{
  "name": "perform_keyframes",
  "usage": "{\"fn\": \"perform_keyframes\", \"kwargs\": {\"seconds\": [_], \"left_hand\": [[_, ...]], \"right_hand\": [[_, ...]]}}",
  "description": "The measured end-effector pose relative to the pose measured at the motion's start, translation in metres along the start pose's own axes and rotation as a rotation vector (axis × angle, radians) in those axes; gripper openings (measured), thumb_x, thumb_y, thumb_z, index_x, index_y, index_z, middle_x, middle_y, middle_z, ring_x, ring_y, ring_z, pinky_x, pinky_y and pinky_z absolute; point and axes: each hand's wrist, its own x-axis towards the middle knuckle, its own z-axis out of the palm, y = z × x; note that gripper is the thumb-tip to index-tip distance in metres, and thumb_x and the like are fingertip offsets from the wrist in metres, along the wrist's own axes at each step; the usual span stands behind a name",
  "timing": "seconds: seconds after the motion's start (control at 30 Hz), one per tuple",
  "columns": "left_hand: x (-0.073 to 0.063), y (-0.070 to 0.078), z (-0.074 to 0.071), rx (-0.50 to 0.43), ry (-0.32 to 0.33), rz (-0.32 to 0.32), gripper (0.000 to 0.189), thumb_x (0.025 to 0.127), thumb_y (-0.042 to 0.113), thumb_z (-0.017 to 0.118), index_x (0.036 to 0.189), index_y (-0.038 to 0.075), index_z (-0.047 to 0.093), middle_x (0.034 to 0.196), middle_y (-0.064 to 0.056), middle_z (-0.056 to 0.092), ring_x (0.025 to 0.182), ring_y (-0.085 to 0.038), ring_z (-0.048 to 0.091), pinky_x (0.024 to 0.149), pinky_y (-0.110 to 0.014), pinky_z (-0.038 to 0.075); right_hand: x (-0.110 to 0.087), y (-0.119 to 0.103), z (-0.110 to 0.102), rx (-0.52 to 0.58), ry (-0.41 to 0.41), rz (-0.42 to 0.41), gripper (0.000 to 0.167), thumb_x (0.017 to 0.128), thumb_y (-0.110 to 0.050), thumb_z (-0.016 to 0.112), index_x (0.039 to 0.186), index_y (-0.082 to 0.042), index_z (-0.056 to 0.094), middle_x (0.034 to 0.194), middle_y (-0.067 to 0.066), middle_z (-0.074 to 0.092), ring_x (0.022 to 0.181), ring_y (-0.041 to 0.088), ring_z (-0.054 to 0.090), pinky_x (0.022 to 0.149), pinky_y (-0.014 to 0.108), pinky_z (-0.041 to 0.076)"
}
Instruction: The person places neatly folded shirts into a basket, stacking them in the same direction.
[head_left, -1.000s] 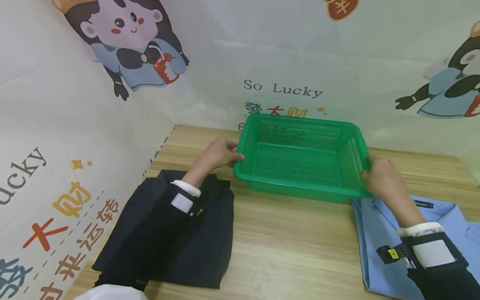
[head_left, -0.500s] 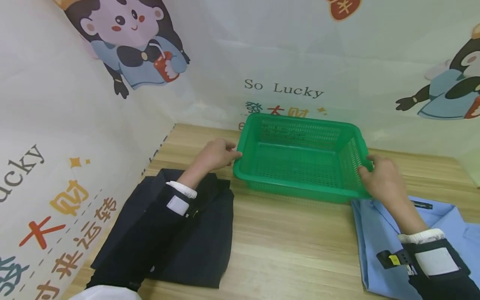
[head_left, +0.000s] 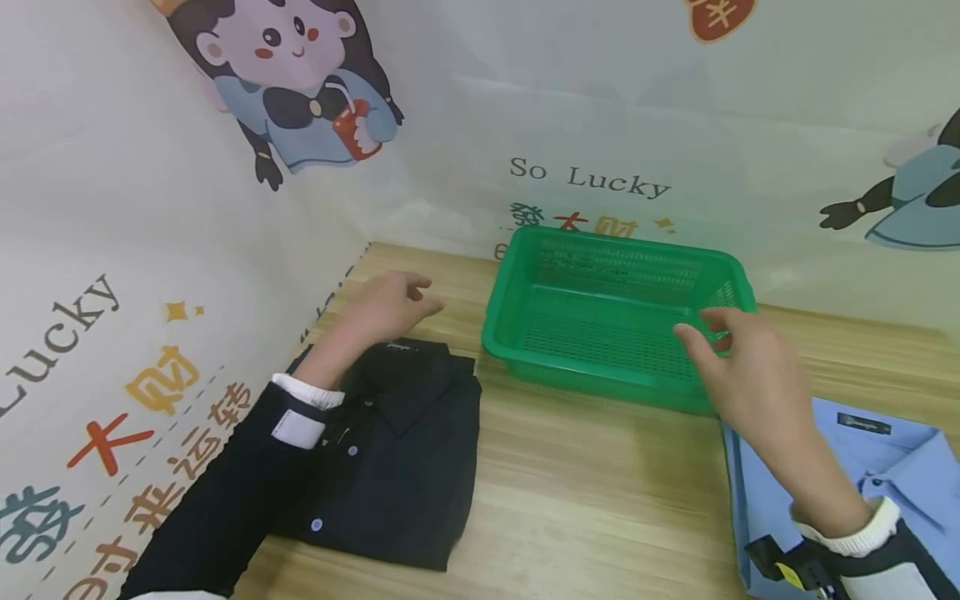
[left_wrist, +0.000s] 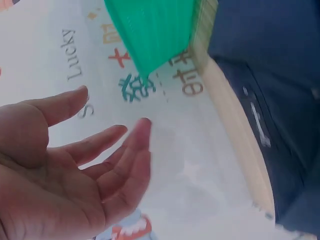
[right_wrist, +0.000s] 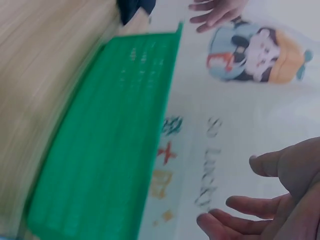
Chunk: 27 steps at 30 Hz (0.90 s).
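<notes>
A green plastic basket [head_left: 600, 385] with perforated walls stands on the table near the back wall, and nothing lies in it. My left hand [head_left: 386, 307] hangs to the left of it, above the collar end of a folded black shirt [head_left: 397, 467]. Its fingers are loosely bent and hold nothing, as the left wrist view shows of the hand [left_wrist: 85, 170]. My right hand [head_left: 757, 375] hovers over the basket's right end, thumb and fingers apart, apparently not touching the rim. Below my right forearm a folded light blue shirt [head_left: 787, 483] is partly covered.
The wooden table [head_left: 585, 500] shows bare wood between the two shirts. Behind it and on the left stand white printed wall coverings [head_left: 465, 125] with cartoon figures and lettering, close to the basket's back rim.
Both hands have let go of the basket's ends. The left hand has drawn away leftward, and the right has lifted off the rim. The basket stays put while the head view shifts slightly.
</notes>
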Motion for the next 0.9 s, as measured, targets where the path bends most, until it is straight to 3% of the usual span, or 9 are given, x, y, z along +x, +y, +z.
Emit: {"fn": "perform_keyframes", "kwargs": {"seconds": [0.17, 0.43, 0.67, 0.9], "left_hand": [[-0.025, -0.02, -0.015, 0.042, -0.013, -0.008, 0.064, 0.094, 0.049, 0.049, 0.143, 0.008, 0.04, 0.134, -0.02, 0.052, 0.118, -0.037, 0.053, 0.093, -0.053, 0.046], [-0.059, -0.043, -0.031, 0.065, 0.01, -0.057, 0.074, 0.093, 0.055, 0.048, 0.144, 0.003, 0.036, 0.139, -0.025, 0.046, 0.127, -0.042, 0.043, 0.101, -0.058, 0.038], [-0.078, -0.061, -0.03, 0.095, 0.025, -0.119, 0.072, 0.094, 0.05, 0.05, 0.145, 0.002, 0.034, 0.143, -0.027, 0.041, 0.13, -0.045, 0.037, 0.103, -0.061, 0.034], [-0.095, -0.078, -0.021, 0.1, 0.056, -0.156, 0.071, 0.092, 0.048, 0.054, 0.144, 0.002, 0.036, 0.142, -0.026, 0.042, 0.129, -0.046, 0.039, 0.1, -0.061, 0.036]], "right_hand": [[-0.009, -0.027, 0.001, 0.041, -0.085, -0.006, 0.061, 0.094, -0.055, 0.045, 0.125, -0.004, 0.057, 0.108, 0.014, 0.067, 0.089, 0.03, 0.066, 0.063, 0.045, 0.051], [-0.021, -0.061, 0.023, 0.069, -0.257, -0.035, 0.063, 0.091, -0.063, 0.042, 0.124, -0.011, 0.058, 0.098, 0.004, 0.069, 0.085, 0.02, 0.066, 0.06, 0.035, 0.052], [-0.027, -0.089, 0.054, 0.106, -0.372, -0.072, 0.069, 0.088, -0.067, 0.044, 0.123, -0.009, 0.059, 0.102, 0.003, 0.069, 0.083, 0.014, 0.065, 0.062, 0.033, 0.053], [-0.037, -0.109, 0.085, 0.137, -0.392, -0.127, 0.052, 0.088, -0.05, 0.06, 0.12, -0.009, 0.061, 0.105, 0.005, 0.067, 0.079, 0.012, 0.063, 0.069, 0.033, 0.053]]}}
